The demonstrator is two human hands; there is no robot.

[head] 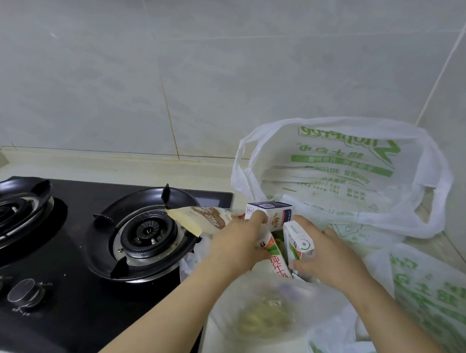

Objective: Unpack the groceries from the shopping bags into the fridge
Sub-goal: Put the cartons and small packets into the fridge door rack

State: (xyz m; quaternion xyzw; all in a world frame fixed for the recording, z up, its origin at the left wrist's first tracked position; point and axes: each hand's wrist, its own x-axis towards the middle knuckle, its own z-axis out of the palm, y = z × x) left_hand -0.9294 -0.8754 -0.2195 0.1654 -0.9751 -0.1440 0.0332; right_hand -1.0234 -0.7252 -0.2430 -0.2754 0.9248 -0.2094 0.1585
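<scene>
Cartons [270, 211] [299, 244] [276, 262] three, shopping bags [340, 165] [440, 298] two

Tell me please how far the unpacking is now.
Done: nothing visibly; no fridge is in view. In hand: the left hand grips a red-lettered carton, the right hand a green and white carton. Left: a blue and white carton, a beige packet, a clear bag, plus the far shopping bag and near shopping bag.

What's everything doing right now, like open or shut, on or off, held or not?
Left hand, fingers grip the blue-and-white carton.
Right hand, fingers grip the green-and-white carton.
Far shopping bag, open.
Beige packet, tilted over the near burner's rim.
Near burner, unlit.
Far burner, unlit.
</scene>
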